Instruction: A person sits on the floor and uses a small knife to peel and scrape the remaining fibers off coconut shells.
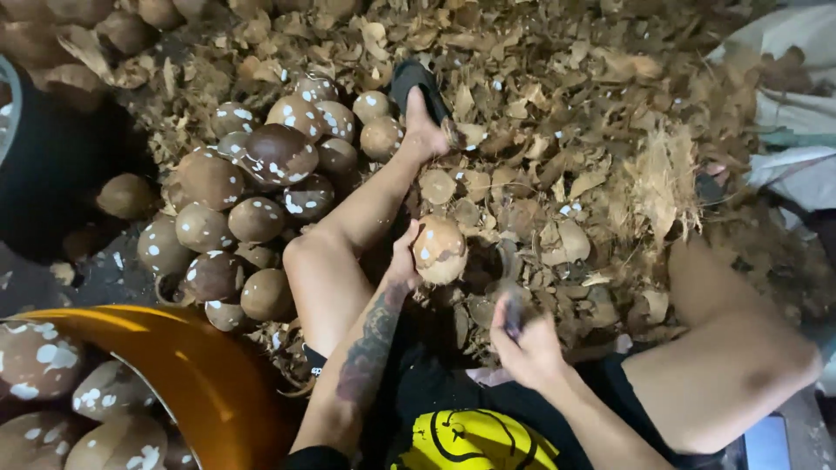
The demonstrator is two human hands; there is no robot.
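My left hand [406, 258] holds a round brown coconut [441, 250] with pale scraped patches, upright between my legs. Close to its right, my right hand [525, 344] is closed around the handle of a knife [510, 292]; the blade is motion-blurred and points up toward the coconut. My left leg stretches forward, and its foot rests in a black sandal [420, 85] on the husk litter. My right knee is bent off to the right.
A heap of several scraped coconuts [252, 187] lies left of my left leg. An orange tub rim [187, 361] at lower left holds more coconuts. Brown husk chips [557, 113] cover the ground ahead. White sacks [797, 104] lie at right.
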